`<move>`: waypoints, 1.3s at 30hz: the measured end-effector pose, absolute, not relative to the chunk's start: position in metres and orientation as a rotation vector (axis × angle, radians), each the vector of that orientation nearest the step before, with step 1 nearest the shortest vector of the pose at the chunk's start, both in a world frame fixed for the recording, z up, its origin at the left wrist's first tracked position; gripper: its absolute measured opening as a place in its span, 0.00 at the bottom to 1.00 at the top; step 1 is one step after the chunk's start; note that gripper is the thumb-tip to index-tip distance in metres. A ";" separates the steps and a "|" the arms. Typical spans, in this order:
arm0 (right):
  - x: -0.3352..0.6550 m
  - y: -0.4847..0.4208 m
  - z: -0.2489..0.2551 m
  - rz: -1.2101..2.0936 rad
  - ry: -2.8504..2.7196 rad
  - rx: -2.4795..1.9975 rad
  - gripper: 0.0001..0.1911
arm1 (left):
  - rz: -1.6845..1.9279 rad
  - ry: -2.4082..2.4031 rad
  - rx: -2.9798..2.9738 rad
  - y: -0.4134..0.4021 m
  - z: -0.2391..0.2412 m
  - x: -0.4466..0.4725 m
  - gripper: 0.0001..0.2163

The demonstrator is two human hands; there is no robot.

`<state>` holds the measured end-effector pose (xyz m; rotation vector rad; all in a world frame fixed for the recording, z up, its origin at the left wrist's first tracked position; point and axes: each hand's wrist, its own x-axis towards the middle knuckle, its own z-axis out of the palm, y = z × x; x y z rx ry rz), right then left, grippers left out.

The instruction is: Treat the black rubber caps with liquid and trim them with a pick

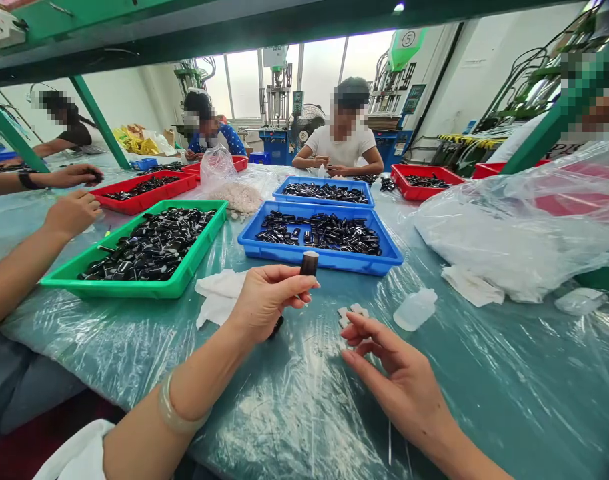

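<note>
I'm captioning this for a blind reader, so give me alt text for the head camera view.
The person's left hand holds a small black part upright while the right hand reaches to small white pieces on a plastic-covered table. Ahead stand a blue tray and a green tray of black parts, with co-workers seated around.

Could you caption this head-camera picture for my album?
Left hand holds up a small black part; right hand reaches for white pieces.

The left hand point(267, 297) pinches a small black part point(309, 263) upright while the right hand point(399, 377) reaches toward small white pieces point(351, 312).
</note>
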<state>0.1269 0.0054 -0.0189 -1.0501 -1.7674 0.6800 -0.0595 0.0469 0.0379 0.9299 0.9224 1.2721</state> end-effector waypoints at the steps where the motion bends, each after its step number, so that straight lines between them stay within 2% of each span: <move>1: 0.127 0.005 -0.019 0.677 -1.769 -1.049 0.19 | 1.266 0.915 0.939 0.047 0.037 -0.059 0.07; 39: 0.127 0.004 -0.014 0.718 -1.806 -1.063 0.15 | 1.226 0.906 1.002 0.047 0.032 -0.055 0.08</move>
